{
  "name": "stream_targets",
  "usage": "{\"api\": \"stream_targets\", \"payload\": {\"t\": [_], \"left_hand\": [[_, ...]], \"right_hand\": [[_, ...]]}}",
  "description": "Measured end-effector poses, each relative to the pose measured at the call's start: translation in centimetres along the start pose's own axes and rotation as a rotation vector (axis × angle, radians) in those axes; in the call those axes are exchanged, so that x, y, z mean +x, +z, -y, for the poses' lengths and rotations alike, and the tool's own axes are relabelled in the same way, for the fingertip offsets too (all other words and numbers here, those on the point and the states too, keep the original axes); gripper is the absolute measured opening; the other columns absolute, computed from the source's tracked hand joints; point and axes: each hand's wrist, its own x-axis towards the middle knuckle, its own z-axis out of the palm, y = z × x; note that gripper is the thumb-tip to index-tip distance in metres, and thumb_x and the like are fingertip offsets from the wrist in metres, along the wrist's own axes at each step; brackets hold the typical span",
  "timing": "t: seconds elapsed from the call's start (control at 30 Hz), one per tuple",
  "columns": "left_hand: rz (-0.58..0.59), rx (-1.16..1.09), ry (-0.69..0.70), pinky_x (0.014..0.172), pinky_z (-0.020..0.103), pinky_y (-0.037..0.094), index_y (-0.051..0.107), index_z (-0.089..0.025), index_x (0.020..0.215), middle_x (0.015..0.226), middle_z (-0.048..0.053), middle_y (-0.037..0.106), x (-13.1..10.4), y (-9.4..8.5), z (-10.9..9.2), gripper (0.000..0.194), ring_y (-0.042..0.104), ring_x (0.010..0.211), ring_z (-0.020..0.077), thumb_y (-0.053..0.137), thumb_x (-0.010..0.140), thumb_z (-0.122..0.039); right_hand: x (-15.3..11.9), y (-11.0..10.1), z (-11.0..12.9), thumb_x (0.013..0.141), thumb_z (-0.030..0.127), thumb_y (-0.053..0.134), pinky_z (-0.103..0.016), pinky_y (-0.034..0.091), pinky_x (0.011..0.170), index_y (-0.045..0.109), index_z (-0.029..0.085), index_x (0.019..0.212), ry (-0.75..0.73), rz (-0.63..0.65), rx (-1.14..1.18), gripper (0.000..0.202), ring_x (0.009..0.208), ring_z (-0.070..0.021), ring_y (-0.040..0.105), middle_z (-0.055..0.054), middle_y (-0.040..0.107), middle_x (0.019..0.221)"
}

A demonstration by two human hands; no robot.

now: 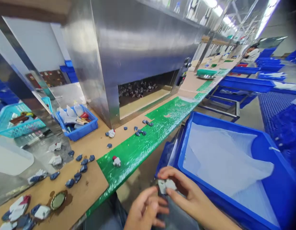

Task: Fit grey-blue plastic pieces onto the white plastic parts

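Above my lap, my right hand [183, 188] pinches a small white moulded piece [166, 186] between thumb and fingers. My left hand [148, 207] is close beside it on the left, its fingers loosely curled and apart, with no object visible in them. Whether its index fingertip touches the piece I cannot tell. On the green bench covering [136, 150] ahead lies a similar white piece with a red part [116, 161]. Several small dark blue pieces [84, 167] lie scattered on the brown board at left, near a round metal cap [58, 200].
A steel box [143, 48] with a low opening stands on the bench, with many small pieces inside. A blue basket [78, 129] holds bottles and tools. At right is a big blue tray [265, 137] lined with white sheet. A person [252, 54] sits far down the bench.
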Motion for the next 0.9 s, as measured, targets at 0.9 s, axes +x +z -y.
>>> {"api": "stream_targets", "payload": {"t": [0.9], "left_hand": [[0.015, -0.32, 0.11, 0.041, 0.016, 0.043, 0.048, -0.023, 0.082, 0.055, -0.007, 0.065, -5.1, -2.4, -1.7, 0.047, 0.059, 0.042, 0.0094, 0.078, 0.067, -0.056]], "right_hand": [[16.4, 0.4, -0.3, 0.09, 0.038, 0.057, -0.039, 0.05, 0.08, 0.058, 0.016, 0.11, -0.048, -0.114, -0.821, 0.029, 0.087, -0.0192, 0.06, -0.007, 0.061, 0.102]]}}
